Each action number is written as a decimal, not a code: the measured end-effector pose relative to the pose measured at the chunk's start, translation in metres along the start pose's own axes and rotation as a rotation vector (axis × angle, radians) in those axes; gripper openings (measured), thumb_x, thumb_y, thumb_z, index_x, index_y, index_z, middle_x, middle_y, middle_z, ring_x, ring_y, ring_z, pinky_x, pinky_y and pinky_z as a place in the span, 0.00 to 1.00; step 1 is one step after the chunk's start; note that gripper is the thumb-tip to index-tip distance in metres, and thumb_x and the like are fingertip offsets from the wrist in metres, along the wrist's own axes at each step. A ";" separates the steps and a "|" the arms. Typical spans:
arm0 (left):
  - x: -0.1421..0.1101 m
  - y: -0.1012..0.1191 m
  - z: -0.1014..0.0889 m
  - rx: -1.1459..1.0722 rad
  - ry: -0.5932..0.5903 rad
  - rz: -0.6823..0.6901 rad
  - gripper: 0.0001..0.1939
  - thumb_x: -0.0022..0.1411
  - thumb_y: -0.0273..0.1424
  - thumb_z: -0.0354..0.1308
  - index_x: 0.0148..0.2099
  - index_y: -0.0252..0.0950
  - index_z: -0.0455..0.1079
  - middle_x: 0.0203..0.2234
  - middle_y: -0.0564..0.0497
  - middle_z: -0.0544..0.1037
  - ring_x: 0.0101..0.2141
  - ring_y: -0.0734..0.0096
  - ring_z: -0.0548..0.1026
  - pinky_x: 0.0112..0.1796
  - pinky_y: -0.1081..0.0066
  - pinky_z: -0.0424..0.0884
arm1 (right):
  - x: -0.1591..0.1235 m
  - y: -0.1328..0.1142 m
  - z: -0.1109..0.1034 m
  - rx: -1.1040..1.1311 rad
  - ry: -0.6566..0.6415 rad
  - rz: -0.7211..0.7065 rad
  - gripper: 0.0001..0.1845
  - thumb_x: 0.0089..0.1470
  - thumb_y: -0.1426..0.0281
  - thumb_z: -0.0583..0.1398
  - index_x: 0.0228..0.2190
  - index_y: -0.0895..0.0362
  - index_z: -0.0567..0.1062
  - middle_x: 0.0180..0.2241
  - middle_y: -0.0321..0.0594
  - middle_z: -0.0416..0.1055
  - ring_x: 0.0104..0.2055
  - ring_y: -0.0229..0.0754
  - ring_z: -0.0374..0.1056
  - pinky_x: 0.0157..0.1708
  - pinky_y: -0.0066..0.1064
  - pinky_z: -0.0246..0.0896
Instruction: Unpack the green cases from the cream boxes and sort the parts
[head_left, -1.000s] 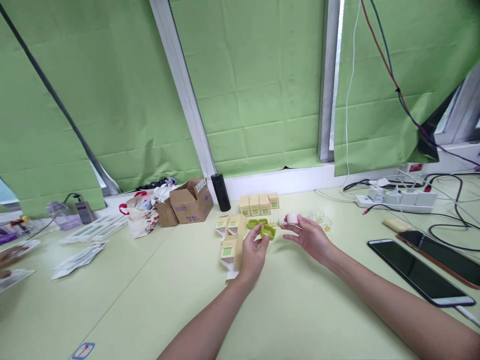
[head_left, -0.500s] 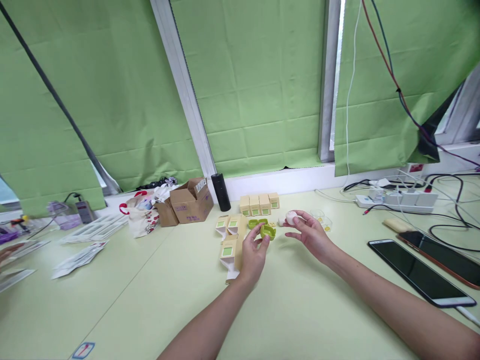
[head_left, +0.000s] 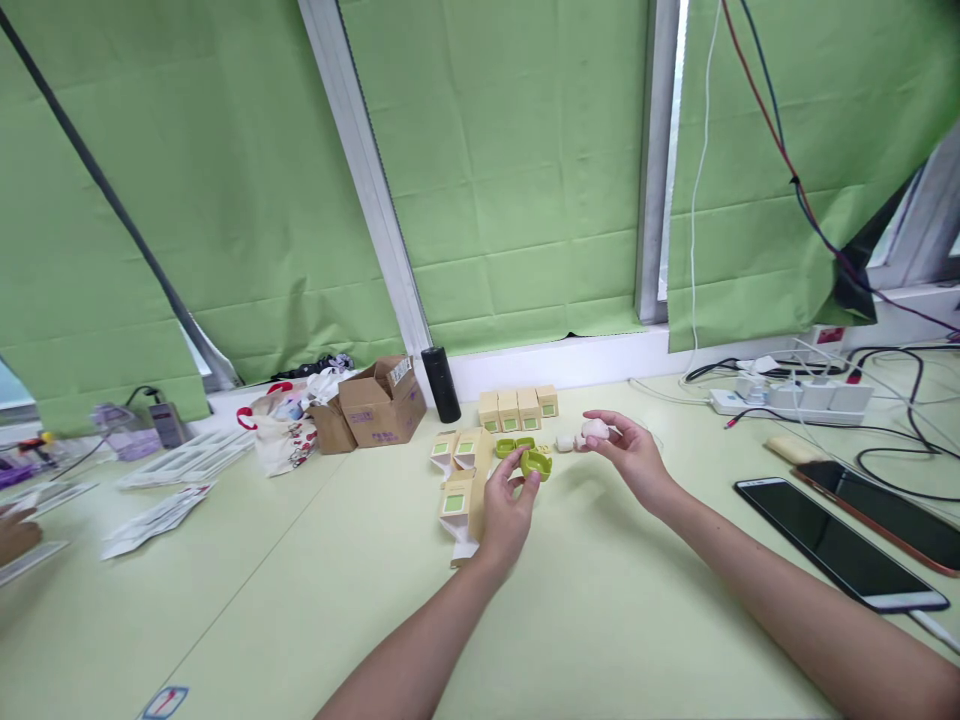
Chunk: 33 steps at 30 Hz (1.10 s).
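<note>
Between thumb and fingers, my left hand [head_left: 508, 505] holds a small olive-green plastic case [head_left: 537, 464] over the table. A small rounded white piece [head_left: 596, 429] is pinched in the fingertips of my right hand [head_left: 636, 460], a little to the right of the case. On the table just beyond lie more green case parts [head_left: 506, 449], small yellow pieces [head_left: 544, 449] and another white piece [head_left: 564, 443]. Beside my left hand are several small cardboard boxes [head_left: 456, 500] with open flaps and green squares on them. My right fingers partly hide the white piece.
A row of closed small boxes [head_left: 508, 412] stands at the back, near a black cylinder [head_left: 441, 385] and a brown carton [head_left: 381, 405]. Phones [head_left: 840, 540] and a power strip [head_left: 795, 400] with cables lie right. Another person's hand [head_left: 19, 535] is far left.
My right hand has moved slightly right, away from the green case, and the white piece has turned in its fingers. My left hand stays still. The other person's hand has shifted.
</note>
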<state>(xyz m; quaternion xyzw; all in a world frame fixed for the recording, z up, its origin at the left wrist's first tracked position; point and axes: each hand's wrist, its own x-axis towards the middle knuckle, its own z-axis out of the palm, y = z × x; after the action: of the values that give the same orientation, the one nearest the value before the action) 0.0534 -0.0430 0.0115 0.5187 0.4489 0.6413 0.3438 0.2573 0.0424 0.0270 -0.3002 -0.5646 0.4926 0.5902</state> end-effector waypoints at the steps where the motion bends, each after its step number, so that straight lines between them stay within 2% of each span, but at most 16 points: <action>1: 0.000 0.000 0.000 0.004 -0.002 0.001 0.28 0.62 0.45 0.68 0.60 0.38 0.72 0.58 0.39 0.77 0.50 0.58 0.79 0.52 0.60 0.74 | 0.004 0.002 -0.004 -0.071 0.030 -0.027 0.30 0.45 0.57 0.73 0.48 0.52 0.76 0.40 0.41 0.77 0.43 0.48 0.74 0.49 0.47 0.73; 3: 0.000 0.001 0.000 0.010 -0.001 0.005 0.28 0.62 0.45 0.68 0.60 0.38 0.73 0.58 0.39 0.77 0.50 0.58 0.79 0.52 0.60 0.74 | 0.010 0.007 -0.012 -0.223 0.088 -0.099 0.28 0.46 0.59 0.71 0.49 0.52 0.75 0.43 0.42 0.75 0.42 0.48 0.73 0.45 0.45 0.73; 6: -0.001 0.001 0.000 0.019 0.011 0.012 0.27 0.62 0.44 0.68 0.60 0.38 0.73 0.58 0.39 0.77 0.49 0.58 0.80 0.52 0.60 0.74 | 0.015 0.017 -0.023 -0.524 0.109 -0.247 0.20 0.52 0.64 0.64 0.47 0.52 0.74 0.45 0.44 0.73 0.42 0.48 0.71 0.42 0.43 0.71; 9: 0.000 0.000 0.000 0.025 0.012 0.019 0.27 0.62 0.44 0.68 0.59 0.38 0.73 0.58 0.39 0.77 0.49 0.58 0.80 0.51 0.61 0.75 | 0.014 0.027 -0.030 -0.783 0.005 -0.371 0.16 0.54 0.72 0.59 0.46 0.53 0.74 0.46 0.45 0.72 0.44 0.50 0.70 0.44 0.44 0.69; 12: 0.000 0.000 0.000 0.039 0.013 0.016 0.27 0.62 0.43 0.68 0.59 0.37 0.73 0.59 0.39 0.76 0.49 0.58 0.80 0.51 0.61 0.75 | 0.010 0.035 -0.031 -0.942 -0.110 -0.452 0.18 0.56 0.77 0.55 0.47 0.53 0.75 0.47 0.47 0.70 0.48 0.52 0.70 0.47 0.44 0.67; 16: -0.001 -0.002 -0.001 0.062 0.010 0.018 0.27 0.63 0.43 0.67 0.60 0.38 0.73 0.58 0.39 0.77 0.50 0.58 0.79 0.52 0.61 0.74 | 0.011 0.043 -0.032 -1.123 -0.182 -0.486 0.21 0.58 0.79 0.52 0.46 0.54 0.78 0.47 0.49 0.69 0.45 0.51 0.68 0.43 0.42 0.66; 18: -0.001 -0.003 -0.001 0.063 0.015 0.023 0.27 0.63 0.44 0.67 0.60 0.38 0.73 0.58 0.39 0.77 0.51 0.56 0.79 0.52 0.60 0.74 | 0.013 0.047 -0.033 -1.205 -0.187 -0.492 0.21 0.57 0.79 0.52 0.47 0.54 0.78 0.46 0.50 0.71 0.45 0.51 0.68 0.44 0.42 0.65; 22: 0.000 -0.006 -0.002 0.057 0.033 -0.003 0.28 0.62 0.44 0.68 0.60 0.39 0.73 0.59 0.39 0.76 0.49 0.58 0.79 0.51 0.60 0.75 | 0.016 0.051 -0.033 -1.308 -0.209 -0.511 0.20 0.57 0.79 0.55 0.48 0.56 0.78 0.47 0.50 0.77 0.48 0.54 0.68 0.48 0.44 0.61; 25: 0.000 -0.007 -0.001 0.059 0.034 -0.007 0.28 0.61 0.44 0.69 0.60 0.39 0.73 0.59 0.39 0.76 0.47 0.59 0.80 0.51 0.60 0.75 | 0.015 0.052 -0.032 -1.331 -0.221 -0.510 0.17 0.57 0.80 0.57 0.45 0.56 0.78 0.45 0.49 0.79 0.49 0.54 0.68 0.49 0.43 0.58; 28: 0.000 -0.006 -0.001 0.069 0.030 0.002 0.27 0.62 0.44 0.68 0.59 0.39 0.73 0.59 0.39 0.76 0.49 0.58 0.79 0.52 0.61 0.74 | 0.015 0.052 -0.033 -1.332 -0.218 -0.496 0.14 0.57 0.80 0.58 0.42 0.55 0.79 0.43 0.47 0.80 0.50 0.55 0.68 0.49 0.43 0.56; 33: -0.001 -0.004 -0.001 0.073 0.022 -0.005 0.27 0.63 0.43 0.67 0.60 0.38 0.73 0.58 0.38 0.76 0.48 0.59 0.79 0.51 0.60 0.74 | 0.015 0.052 -0.035 -1.318 -0.209 -0.472 0.13 0.56 0.78 0.61 0.42 0.54 0.79 0.44 0.48 0.81 0.52 0.56 0.66 0.51 0.44 0.55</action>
<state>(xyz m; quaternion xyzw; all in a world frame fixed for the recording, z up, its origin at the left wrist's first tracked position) 0.0530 -0.0427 0.0071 0.5227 0.4771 0.6293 0.3212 0.2767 0.0806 -0.0218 -0.4158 -0.8490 -0.0668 0.3193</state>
